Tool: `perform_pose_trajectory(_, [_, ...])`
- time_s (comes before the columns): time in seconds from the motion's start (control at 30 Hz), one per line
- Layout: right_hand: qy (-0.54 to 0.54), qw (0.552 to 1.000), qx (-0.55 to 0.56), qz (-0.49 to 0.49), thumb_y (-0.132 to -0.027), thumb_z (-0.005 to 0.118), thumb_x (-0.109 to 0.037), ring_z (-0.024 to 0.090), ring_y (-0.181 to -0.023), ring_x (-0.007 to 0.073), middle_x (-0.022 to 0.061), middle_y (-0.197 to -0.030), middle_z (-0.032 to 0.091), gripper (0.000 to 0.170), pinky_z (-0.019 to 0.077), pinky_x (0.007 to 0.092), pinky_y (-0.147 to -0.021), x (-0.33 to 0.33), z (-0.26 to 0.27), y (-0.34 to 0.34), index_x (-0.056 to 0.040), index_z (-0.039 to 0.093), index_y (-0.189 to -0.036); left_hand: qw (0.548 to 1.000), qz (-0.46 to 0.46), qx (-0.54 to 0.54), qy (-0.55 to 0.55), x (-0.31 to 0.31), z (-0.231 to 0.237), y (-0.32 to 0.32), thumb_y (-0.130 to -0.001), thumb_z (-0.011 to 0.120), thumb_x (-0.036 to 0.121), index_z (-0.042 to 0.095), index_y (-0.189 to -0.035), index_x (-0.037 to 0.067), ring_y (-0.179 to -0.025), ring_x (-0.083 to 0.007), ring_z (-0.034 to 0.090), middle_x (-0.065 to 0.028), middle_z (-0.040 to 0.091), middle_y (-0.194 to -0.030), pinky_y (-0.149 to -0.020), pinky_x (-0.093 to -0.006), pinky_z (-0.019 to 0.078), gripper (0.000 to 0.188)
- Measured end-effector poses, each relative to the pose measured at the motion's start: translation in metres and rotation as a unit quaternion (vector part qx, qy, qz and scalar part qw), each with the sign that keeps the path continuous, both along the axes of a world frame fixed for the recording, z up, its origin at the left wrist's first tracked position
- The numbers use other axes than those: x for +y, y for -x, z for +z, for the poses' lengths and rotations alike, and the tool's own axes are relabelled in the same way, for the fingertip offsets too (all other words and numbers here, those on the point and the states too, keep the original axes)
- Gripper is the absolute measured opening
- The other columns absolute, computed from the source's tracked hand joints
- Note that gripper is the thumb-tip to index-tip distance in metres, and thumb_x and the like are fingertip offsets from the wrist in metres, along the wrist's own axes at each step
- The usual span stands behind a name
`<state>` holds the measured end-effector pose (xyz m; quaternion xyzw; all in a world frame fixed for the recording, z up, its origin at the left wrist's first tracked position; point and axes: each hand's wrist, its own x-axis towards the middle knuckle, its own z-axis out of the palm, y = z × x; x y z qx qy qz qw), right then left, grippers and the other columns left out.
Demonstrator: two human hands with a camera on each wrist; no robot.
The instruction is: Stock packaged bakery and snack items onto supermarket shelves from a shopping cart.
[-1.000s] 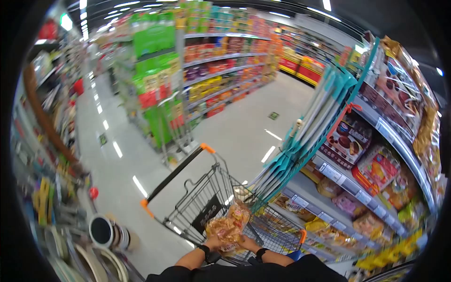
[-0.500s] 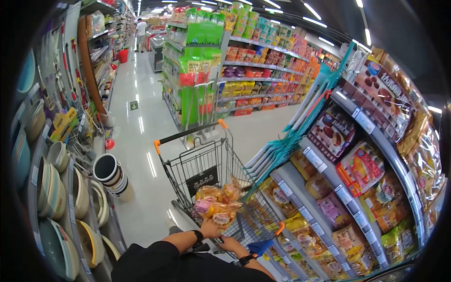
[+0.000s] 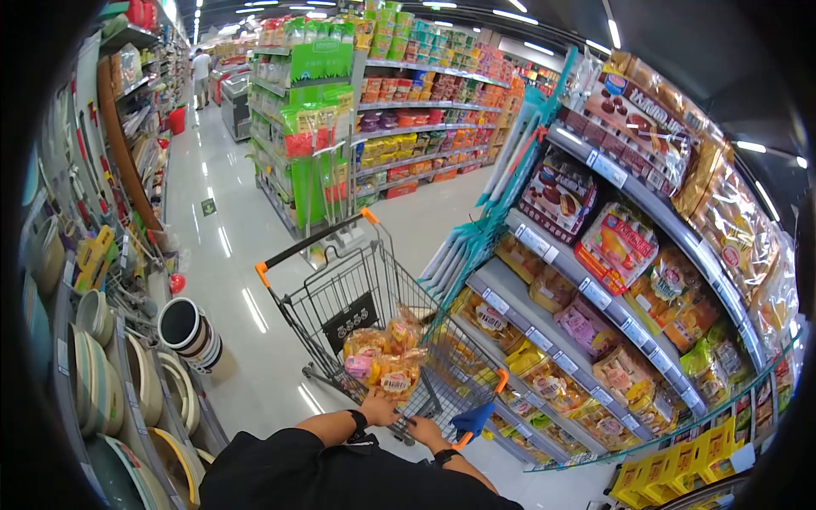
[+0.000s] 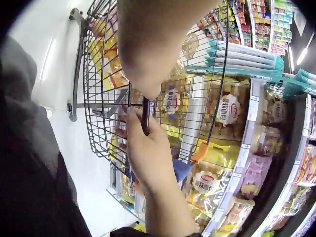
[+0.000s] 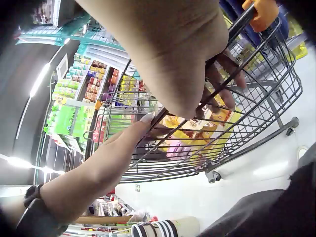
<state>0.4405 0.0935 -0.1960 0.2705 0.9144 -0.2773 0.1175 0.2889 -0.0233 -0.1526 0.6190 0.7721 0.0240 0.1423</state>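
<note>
A wire shopping cart (image 3: 340,289) with a black handle stands before me. My left hand (image 3: 380,408) grips its near rim, just below the packaged bread; the right wrist view shows the left thumb (image 5: 147,117) along the bar. Beside it my right hand (image 3: 427,432) holds the same rim, fingers (image 5: 222,96) curled over the bar. Inside the basket lie several clear bags of bread, the nearest bread bag (image 3: 396,376) with a white label, and a pink-and-yellow pack (image 3: 360,365) behind it. A blue piece (image 3: 473,423) hangs at the cart's orange front corner.
Shelves of packaged bread (image 3: 552,387) curve close along the right, with teal-and-white mops or racks (image 3: 476,246) at their end. Left stand basins (image 3: 93,370) and a striped bin (image 3: 189,334). An aisle runs ahead, with a person (image 3: 201,76) far off.
A second ago both hands held a bread bag in the basket. The bag now lies with the others, and both hands are on the cart's rim. My view has shifted and steadied.
</note>
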Motion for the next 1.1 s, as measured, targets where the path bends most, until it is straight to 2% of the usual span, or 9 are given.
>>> perform_pose_trajectory(0.13, [0.015, 0.990, -0.137, -0.044, -0.080, 0.043, -0.047, 0.057, -0.090, 0.0333, 0.0152, -0.096, 0.061, 0.044, 0.0455, 0.0427, -0.077, -0.020, 0.015, 0.003, -0.0128, 0.062, -0.100, 0.995, -0.080, 0.001, -0.058, -0.027, -0.021, 0.005, -0.076, 0.048, 0.049, 0.055, -0.107, 0.011, -0.112, -0.0294, 0.041, -0.0095, 0.050, -0.116, -0.090, -0.0552, 0.0241, 0.050])
perform_pose_trajectory(0.3, [0.028, 0.985, -0.165, -0.030, -0.079, 0.040, -0.055, 0.057, -0.092, 0.0333, 0.0162, -0.099, 0.060, 0.052, 0.0445, 0.0420, -0.079, -0.048, 0.010, 0.003, -0.0125, 0.062, -0.101, 0.989, -0.122, -0.073, 0.033, -0.049, 0.009, 0.010, -0.072, 0.051, 0.055, 0.050, -0.117, 0.012, -0.121, -0.0302, 0.033, -0.0113, 0.035, -0.133, -0.093, -0.0577, 0.0223, 0.063])
perform_pose_trajectory(0.4, [0.023, 0.981, -0.184, -0.052, -0.079, 0.039, -0.056, 0.057, -0.092, 0.0324, 0.0148, -0.097, 0.061, 0.053, 0.0447, 0.0416, -0.078, -0.059, 0.010, 0.001, -0.0126, 0.063, -0.099, 0.991, -0.121, -0.056, -0.021, -0.063, 0.008, 0.007, -0.071, 0.050, 0.057, 0.048, -0.120, 0.012, -0.121, -0.0314, 0.031, -0.0113, 0.034, -0.134, -0.093, -0.0571, 0.0220, 0.067])
perform_pose_trajectory(0.53, [-0.023, 0.979, -0.184, -0.081, -0.079, 0.041, -0.056, 0.058, -0.090, 0.0308, 0.0118, -0.094, 0.063, 0.050, 0.0456, 0.0412, -0.076, -0.068, 0.016, -0.002, -0.0143, 0.063, -0.096, 0.983, -0.117, -0.125, 0.061, -0.056, 0.000, 0.007, -0.069, 0.051, 0.060, 0.046, -0.122, 0.012, -0.123, -0.0320, 0.027, -0.0118, 0.032, -0.135, -0.093, -0.0544, 0.0206, 0.071])
perform_pose_trajectory(0.83, [0.008, 0.978, -0.200, -0.050, -0.075, 0.048, -0.050, 0.058, -0.091, 0.0294, 0.0115, -0.098, 0.062, 0.046, 0.0452, 0.0397, -0.078, -0.047, -0.007, -0.005, -0.0159, 0.060, -0.103, 0.974, -0.134, -0.138, 0.121, -0.044, 0.013, 0.014, -0.067, 0.053, 0.060, 0.040, -0.127, 0.015, -0.128, -0.0329, 0.018, -0.0094, 0.027, -0.138, -0.094, -0.0556, 0.0174, 0.076])
perform_pose_trajectory(0.93, [0.108, 0.967, -0.230, -0.014, -0.075, 0.051, -0.049, 0.059, -0.090, 0.0250, 0.0111, -0.092, 0.063, 0.048, 0.0462, 0.0374, -0.077, -0.030, -0.009, 0.000, -0.0110, 0.060, -0.103, 0.968, -0.130, -0.141, 0.164, -0.034, 0.016, 0.014, -0.067, 0.054, 0.060, 0.041, -0.127, 0.015, -0.128, -0.0310, 0.022, -0.0100, 0.031, -0.136, -0.094, -0.0547, 0.0207, 0.076])
perform_pose_trajectory(0.97, [0.240, 0.934, -0.263, -0.038, -0.075, 0.054, -0.046, 0.057, -0.091, 0.0204, 0.0085, -0.094, 0.061, 0.051, 0.0470, 0.0354, -0.074, -0.016, -0.034, 0.000, -0.0049, 0.059, -0.105, 0.965, -0.125, -0.142, 0.183, -0.029, 0.021, 0.016, -0.067, 0.054, 0.060, 0.042, -0.127, 0.015, -0.127, -0.0300, 0.025, -0.0105, 0.034, -0.134, -0.094, -0.0539, 0.0227, 0.075])
perform_pose_trajectory(1.07, [0.482, 0.858, -0.163, -0.073, -0.081, 0.051, -0.042, 0.056, -0.069, 0.0119, 0.0041, -0.070, 0.057, 0.040, 0.0454, 0.0257, -0.063, -0.003, -0.030, -0.006, -0.0036, 0.061, -0.083, 0.939, -0.118, -0.190, 0.260, -0.008, 0.039, 0.025, -0.069, 0.053, 0.060, 0.046, -0.124, 0.013, -0.120, -0.0278, 0.038, -0.0112, 0.043, -0.128, -0.093, -0.0472, 0.0313, 0.073])
perform_pose_trajectory(1.1, [0.466, 0.859, -0.184, -0.105, -0.085, 0.052, -0.033, 0.049, -0.059, 0.0080, -0.0023, -0.063, 0.050, 0.029, 0.0419, 0.0212, -0.058, -0.011, 0.008, 0.005, -0.0067, 0.057, -0.076, 0.890, -0.154, -0.273, 0.330, 0.019, -0.007, 0.029, -0.073, 0.051, 0.059, 0.050, -0.121, 0.010, -0.112, -0.0268, 0.047, -0.0119, 0.050, -0.122, -0.090, -0.0392, 0.0371, 0.068])
